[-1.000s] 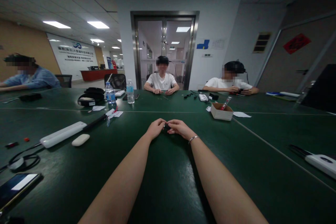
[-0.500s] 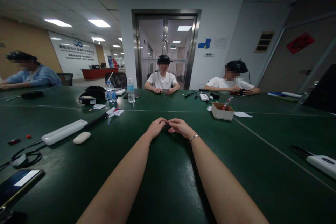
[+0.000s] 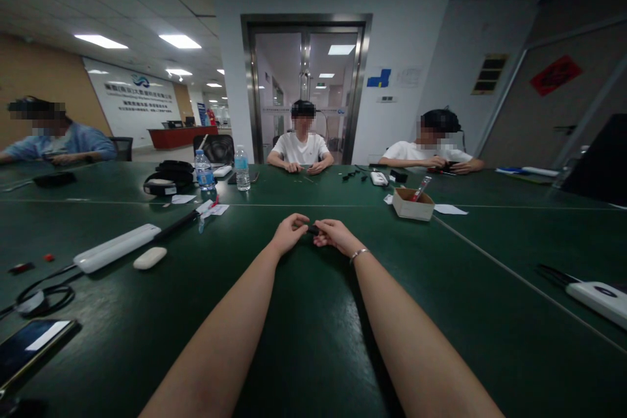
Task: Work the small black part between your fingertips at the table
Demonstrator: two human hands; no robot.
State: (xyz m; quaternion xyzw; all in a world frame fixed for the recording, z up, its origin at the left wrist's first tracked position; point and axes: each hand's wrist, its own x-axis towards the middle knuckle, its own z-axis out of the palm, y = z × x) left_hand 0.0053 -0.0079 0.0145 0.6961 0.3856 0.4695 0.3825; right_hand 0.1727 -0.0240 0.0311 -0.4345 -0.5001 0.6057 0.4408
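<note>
Both my arms stretch forward over a dark green table [image 3: 318, 339]. My left hand [image 3: 289, 233] and my right hand [image 3: 334, 234] meet fingertip to fingertip above the tabletop. Between them they pinch a small black object [image 3: 312, 230], mostly hidden by the fingers, so its shape is unclear. A thin bracelet [image 3: 358, 253] circles my right wrist.
A white power strip [image 3: 116, 247], a white case [image 3: 149, 257], a coiled cable [image 3: 36, 300] and a phone [image 3: 32, 351] lie at left. A cardboard box [image 3: 413, 204] is ahead right, two water bottles [image 3: 241, 169] ahead left. Three other people sit at the far edges. Another white device [image 3: 600, 297] lies right.
My hands stay joined on the small black object; my left fingers have lifted and spread slightly. The view shifted a little as my head moved.
</note>
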